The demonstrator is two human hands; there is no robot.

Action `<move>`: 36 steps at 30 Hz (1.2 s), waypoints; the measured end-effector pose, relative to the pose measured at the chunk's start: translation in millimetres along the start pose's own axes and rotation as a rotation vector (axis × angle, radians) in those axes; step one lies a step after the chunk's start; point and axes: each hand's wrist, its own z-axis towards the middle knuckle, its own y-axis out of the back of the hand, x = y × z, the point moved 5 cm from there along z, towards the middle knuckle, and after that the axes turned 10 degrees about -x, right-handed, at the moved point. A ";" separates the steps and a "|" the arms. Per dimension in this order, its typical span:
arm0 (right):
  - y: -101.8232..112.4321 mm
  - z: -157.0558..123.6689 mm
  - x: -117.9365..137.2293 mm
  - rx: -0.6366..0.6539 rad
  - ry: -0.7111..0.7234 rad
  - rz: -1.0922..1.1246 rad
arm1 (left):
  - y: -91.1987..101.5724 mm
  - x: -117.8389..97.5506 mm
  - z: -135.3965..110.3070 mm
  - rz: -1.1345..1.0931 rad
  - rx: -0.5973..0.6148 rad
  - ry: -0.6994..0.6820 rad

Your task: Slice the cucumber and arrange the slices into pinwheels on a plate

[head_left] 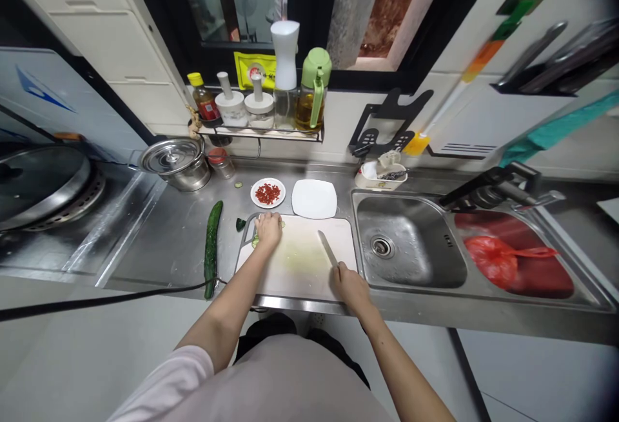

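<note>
My left hand (269,228) is closed over something small and green, cucumber pieces by the look of it, at the far left corner of the white cutting board (302,261). My right hand (349,286) grips the handle of a knife (327,249) at the board's near right edge, its blade lying over the board and pointing away from me. A whole cucumber (211,248) lies on the steel counter left of the board. A cut cucumber end (240,223) sits beside the board's far left corner.
Behind the board stand a small plate of red chilli pieces (267,193) and an empty white square plate (314,199). A steel pot (175,162) is at the left, a sink (406,248) at the right, then a red basin with a red bag (503,257). A condiment shelf (261,126) hangs behind.
</note>
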 end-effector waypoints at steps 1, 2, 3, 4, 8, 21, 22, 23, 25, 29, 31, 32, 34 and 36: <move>-0.4 0.3 -0.4 0.000 0.001 0.000 | 1.2 -0.4 0.4 -0.017 0.007 0.008; -0.6 0.6 -0.8 0.001 -0.001 0.000 | 2.3 -0.5 0.3 -0.040 0.019 0.022; -0.7 0.8 -1.1 0.002 -0.003 0.000 | 3.1 -0.2 -0.5 -0.071 0.034 0.046; -0.7 0.9 -1.2 0.004 -0.004 0.000 | 3.5 0.6 -2.0 -0.108 0.053 0.078; -0.9 0.6 -0.5 0.005 0.002 0.000 | -1.8 3.9 -15.8 -0.308 0.153 0.214; 1.5 -2.4 3.9 0.024 0.063 -0.027 | -17.4 2.0 -48.8 -0.286 0.238 0.144; 1.9 -4.8 7.2 0.030 0.083 -0.025 | -16.7 2.4 -49.1 -0.254 0.226 0.127; 2.1 -7.6 11.3 0.038 0.107 -0.021 | -16.3 3.0 -49.4 -0.224 0.213 0.117; 1.5 -13.2 20.9 0.058 0.161 -0.009 | -16.0 4.6 -49.5 -0.176 0.192 0.113; -0.9 -19.3 37.3 0.070 0.231 0.003 | -17.1 5.8 -48.1 -0.145 0.186 0.127; -1.8 -18.8 41.5 0.061 0.240 0.000 | -17.6 5.4 -46.4 -0.150 0.195 0.134; -2.2 -18.1 42.9 0.059 0.244 -0.003 | -17.8 5.1 -45.5 -0.150 0.201 0.137; -2.7 -16.3 44.8 0.061 0.248 -0.007 | -17.9 4.9 -43.9 -0.142 0.209 0.147; -2.7 -14.8 46.3 0.070 0.254 -0.009 | -18.3 4.9 -42.9 -0.134 0.215 0.157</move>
